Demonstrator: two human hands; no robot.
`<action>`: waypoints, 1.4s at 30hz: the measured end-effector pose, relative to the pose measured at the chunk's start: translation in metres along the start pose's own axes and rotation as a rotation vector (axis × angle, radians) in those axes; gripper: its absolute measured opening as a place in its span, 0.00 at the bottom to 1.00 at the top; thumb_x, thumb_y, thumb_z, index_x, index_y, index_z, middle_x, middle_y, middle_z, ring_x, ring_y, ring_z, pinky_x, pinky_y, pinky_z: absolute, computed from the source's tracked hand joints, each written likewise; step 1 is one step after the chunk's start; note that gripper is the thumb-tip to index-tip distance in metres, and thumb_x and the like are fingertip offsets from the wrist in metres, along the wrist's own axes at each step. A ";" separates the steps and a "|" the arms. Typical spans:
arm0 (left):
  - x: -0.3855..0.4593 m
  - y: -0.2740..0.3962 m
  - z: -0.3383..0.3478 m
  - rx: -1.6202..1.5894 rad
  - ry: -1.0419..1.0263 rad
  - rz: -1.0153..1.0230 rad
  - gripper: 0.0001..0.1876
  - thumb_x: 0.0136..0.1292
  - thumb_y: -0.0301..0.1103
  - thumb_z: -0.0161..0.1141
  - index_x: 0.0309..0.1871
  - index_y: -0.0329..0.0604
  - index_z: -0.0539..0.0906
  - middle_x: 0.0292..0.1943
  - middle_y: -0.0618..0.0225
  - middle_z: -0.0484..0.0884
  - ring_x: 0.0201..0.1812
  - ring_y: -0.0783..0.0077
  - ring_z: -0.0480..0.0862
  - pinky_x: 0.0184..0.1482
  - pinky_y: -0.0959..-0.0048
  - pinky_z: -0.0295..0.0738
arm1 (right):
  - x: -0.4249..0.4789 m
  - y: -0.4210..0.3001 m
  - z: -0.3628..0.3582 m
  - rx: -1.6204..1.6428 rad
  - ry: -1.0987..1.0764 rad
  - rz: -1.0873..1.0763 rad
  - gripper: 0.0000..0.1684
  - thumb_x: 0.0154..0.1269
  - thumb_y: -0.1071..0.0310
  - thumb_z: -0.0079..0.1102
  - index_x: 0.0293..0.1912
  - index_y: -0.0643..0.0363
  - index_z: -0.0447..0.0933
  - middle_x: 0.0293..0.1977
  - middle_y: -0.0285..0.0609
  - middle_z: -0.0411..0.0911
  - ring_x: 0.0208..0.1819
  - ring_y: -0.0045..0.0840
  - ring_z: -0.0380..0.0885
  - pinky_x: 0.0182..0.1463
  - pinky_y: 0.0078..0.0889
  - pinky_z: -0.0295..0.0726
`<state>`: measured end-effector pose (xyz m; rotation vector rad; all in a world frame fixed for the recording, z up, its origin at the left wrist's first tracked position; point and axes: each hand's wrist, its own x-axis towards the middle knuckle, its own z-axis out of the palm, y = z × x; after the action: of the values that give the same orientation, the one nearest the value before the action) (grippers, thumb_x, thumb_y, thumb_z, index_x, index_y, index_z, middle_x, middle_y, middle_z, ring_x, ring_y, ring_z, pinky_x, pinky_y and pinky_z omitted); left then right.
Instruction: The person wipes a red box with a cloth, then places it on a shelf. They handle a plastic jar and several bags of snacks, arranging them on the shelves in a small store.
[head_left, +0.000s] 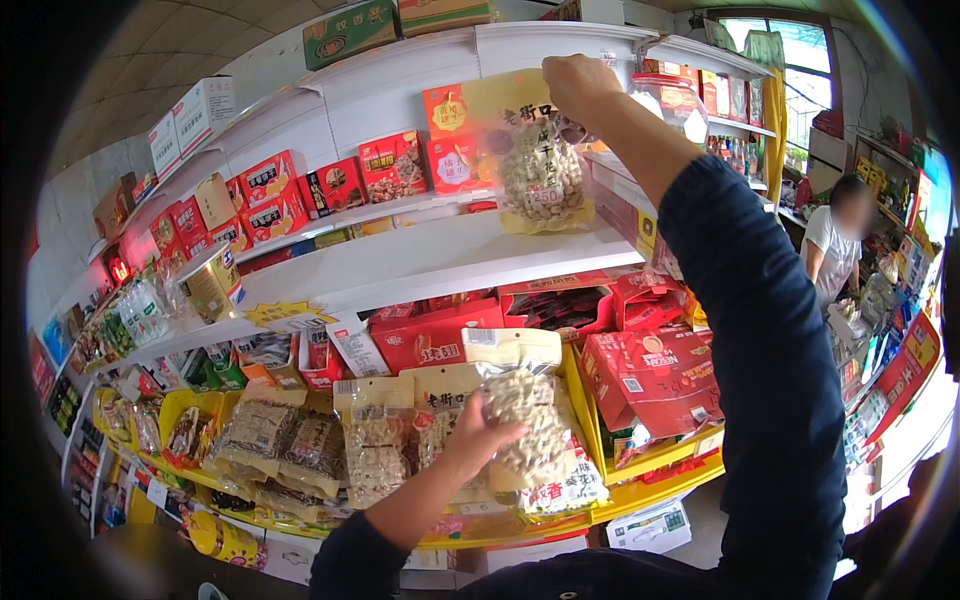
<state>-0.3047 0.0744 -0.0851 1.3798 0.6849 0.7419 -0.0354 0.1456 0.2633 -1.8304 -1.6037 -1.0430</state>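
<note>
My right hand (581, 86) is raised at the top, pinching the upper corner of a see-through bag of unshelled peanuts (544, 172). That bag hangs upright at the white middle shelf (420, 255), its printed front towards me; I cannot tell whether its bottom touches the shelf. Lower down, my left hand (480, 435) grips a second bag of peanuts (529, 420) by its left side, thumb across the front. This second bag is over the yellow bin, in front of other upright peanut bags (375, 435). A white and red printed snack bag (570, 487) shows below it.
Flat snack bags (277, 435) lie in the yellow bin to the left. A red Nescafé carton (649, 379) leans at the right. Red boxes (394, 169) line the upper shelf, and a gold tin (214, 285) stands at the left. A person (836, 232) stands at the far right.
</note>
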 end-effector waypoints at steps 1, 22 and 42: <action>-0.012 0.000 -0.007 0.007 -0.006 0.061 0.43 0.48 0.28 0.70 0.64 0.32 0.56 0.49 0.52 0.74 0.49 0.63 0.79 0.55 0.64 0.75 | 0.007 -0.001 0.008 0.022 -0.005 -0.012 0.09 0.59 0.69 0.50 0.38 0.58 0.76 0.37 0.54 0.80 0.38 0.48 0.80 0.41 0.46 0.78; 0.100 0.208 -0.025 -0.026 -0.188 0.889 0.33 0.53 0.16 0.64 0.62 0.36 0.63 0.54 0.63 0.75 0.56 0.69 0.75 0.60 0.69 0.69 | 0.056 0.024 0.054 0.078 -0.154 -0.012 0.17 0.57 0.64 0.55 0.45 0.60 0.81 0.43 0.54 0.80 0.46 0.41 0.81 0.48 0.36 0.79; 0.187 0.201 0.005 0.060 -0.246 0.534 0.37 0.53 0.28 0.70 0.64 0.38 0.60 0.54 0.61 0.74 0.53 0.69 0.78 0.52 0.70 0.76 | 0.086 0.095 0.063 0.370 -0.419 -0.168 0.14 0.54 0.62 0.62 0.38 0.61 0.82 0.29 0.45 0.82 0.31 0.25 0.77 0.37 0.31 0.76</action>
<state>-0.2000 0.2295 0.1165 1.6992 0.1389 0.9500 0.0727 0.2277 0.3066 -1.7508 -2.0598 -0.3925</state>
